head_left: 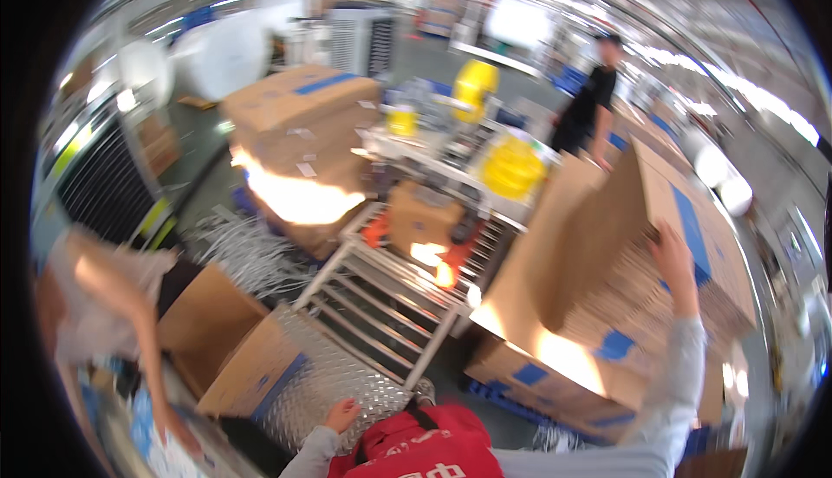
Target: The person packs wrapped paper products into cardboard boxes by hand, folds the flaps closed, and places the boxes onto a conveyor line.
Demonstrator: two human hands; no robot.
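Note:
On the right, my right hand (674,261) is closed on the edge of a flattened cardboard box (598,240), which stands tilted up from a stack of flattened boxes (607,322) with blue marks. My right arm is stretched out toward it. Low in the middle, my left hand (342,415) hangs near the textured metal table top (325,396), its fingers loosely bent and slightly blurred, with nothing seen in them. A cardboard box (260,365) lies at the far left of that metal top.
A roller conveyor (390,305) runs ahead, bearing a small carton (423,222). Beyond it are yellow reels (511,166) on a bench. A tall carton stack (299,131) and white strips (247,253) are at left. One person (594,101) stands far right; another's arm (143,331) reaches in at left.

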